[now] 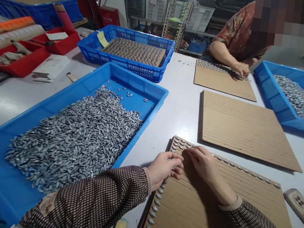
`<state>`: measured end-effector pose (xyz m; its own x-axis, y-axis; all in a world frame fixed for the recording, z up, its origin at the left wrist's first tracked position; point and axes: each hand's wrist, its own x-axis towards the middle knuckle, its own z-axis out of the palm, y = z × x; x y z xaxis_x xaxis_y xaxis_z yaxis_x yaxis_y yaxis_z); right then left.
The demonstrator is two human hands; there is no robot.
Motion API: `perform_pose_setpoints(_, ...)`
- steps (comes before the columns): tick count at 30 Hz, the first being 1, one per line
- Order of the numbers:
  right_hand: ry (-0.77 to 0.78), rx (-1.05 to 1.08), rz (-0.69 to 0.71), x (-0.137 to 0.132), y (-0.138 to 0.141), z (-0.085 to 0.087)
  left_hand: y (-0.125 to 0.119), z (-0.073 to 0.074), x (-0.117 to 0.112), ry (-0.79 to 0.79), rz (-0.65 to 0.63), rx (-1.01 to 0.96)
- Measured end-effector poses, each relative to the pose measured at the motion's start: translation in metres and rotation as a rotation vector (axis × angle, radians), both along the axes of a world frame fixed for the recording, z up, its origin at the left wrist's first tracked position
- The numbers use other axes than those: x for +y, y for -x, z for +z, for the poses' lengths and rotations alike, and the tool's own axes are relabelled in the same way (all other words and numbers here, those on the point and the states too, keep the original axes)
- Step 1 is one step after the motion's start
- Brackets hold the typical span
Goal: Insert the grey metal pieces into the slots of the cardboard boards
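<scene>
My left hand [163, 169] is half curled over the left edge of a slotted cardboard sheet [226, 206], with small silver almond-shaped pieces showing between its fingers. My right hand [203, 162] reaches over the same sheet, thumb and fingertips pinched together close to the top rows; whatever they pinch is hidden. Silver pieces [152, 214] line the sheet's left edge, and others [232, 164] run along its top edge. Left of my hands, a blue tray [146, 126] holds a large heap of loose silver pieces [81, 138].
A second slotted cardboard sheet [245, 126] lies beyond mine. Across the table a co-worker's hand [242, 69] works at another sheet [223, 82], beside a blue tray [279, 104]. A blue basket [146, 74] holds a filled sheet. A phone [300, 208] lies at right.
</scene>
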<state>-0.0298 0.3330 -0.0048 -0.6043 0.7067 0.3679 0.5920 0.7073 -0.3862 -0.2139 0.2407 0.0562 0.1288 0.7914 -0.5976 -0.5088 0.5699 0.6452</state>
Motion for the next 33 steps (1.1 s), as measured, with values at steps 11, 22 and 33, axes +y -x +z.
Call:
perform_pose_setpoints(11, -0.04, -0.076, 0.007, -0.002, 0.0, 0.001, 0.0, 0.004, 0.0, 0.004, -0.009, 0.018)
perform_pose_setpoints(22, -0.135, -0.159, 0.004, -0.005, 0.019, 0.019, -0.001, 0.003, 0.0, -0.009, 0.0, 0.031)
perform_pose_setpoints(33, -0.125, -0.386, 0.127, 0.001, 0.031, 0.031, -0.002, 0.003, 0.0, -0.006, 0.002, 0.037)
